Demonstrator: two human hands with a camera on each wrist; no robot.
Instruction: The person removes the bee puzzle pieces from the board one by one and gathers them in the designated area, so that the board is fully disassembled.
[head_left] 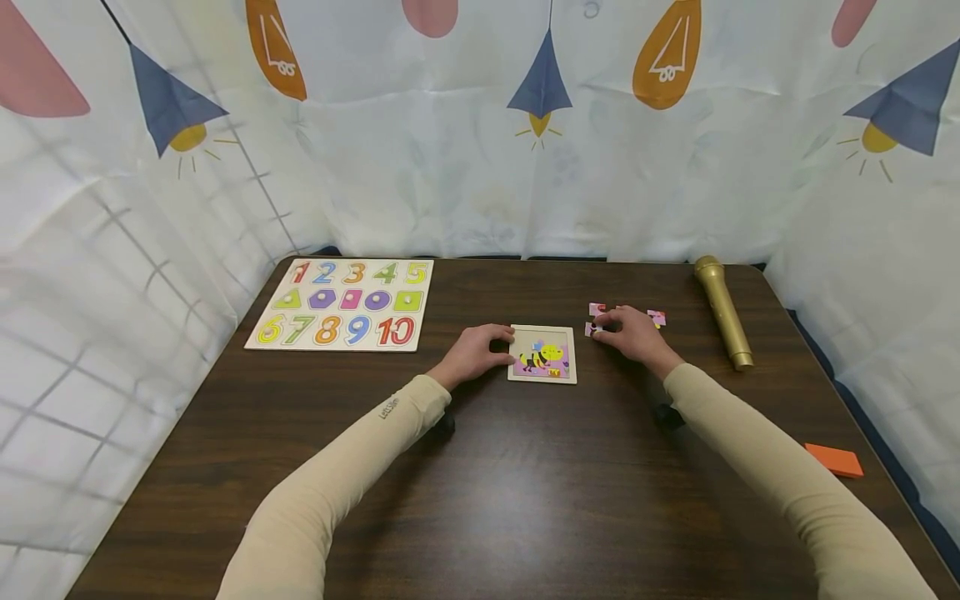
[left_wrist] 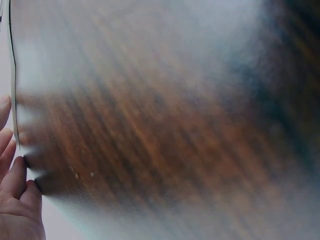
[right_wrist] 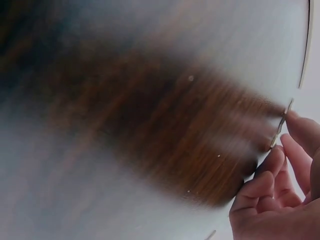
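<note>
A square wooden puzzle board (head_left: pixel 542 378) with a bee picture lies flat on the table. My left hand (head_left: pixel 477 354) touches its left edge, fingertips and thumb spread along that side. In the left wrist view, the left hand (left_wrist: pixel 17 200) shows only in the lower left corner, close to the board's thin edge (left_wrist: pixel 13 85). To the right of the board, my right hand (head_left: pixel 633 335) pinches a small pink puzzle piece (head_left: pixel 589 329) at its fingertips. The right wrist view shows that piece edge-on (right_wrist: pixel 281 125) against the fingers of the right hand (right_wrist: pixel 280 200).
More pink pieces, such as one puzzle piece (head_left: pixel 657 317), lie around the right hand, partly hidden by it. A number-and-shape board (head_left: pixel 337 331) lies at the back left. A gold microphone (head_left: pixel 724 312) lies at the back right, and an orange block (head_left: pixel 836 460) sits near the right edge.
</note>
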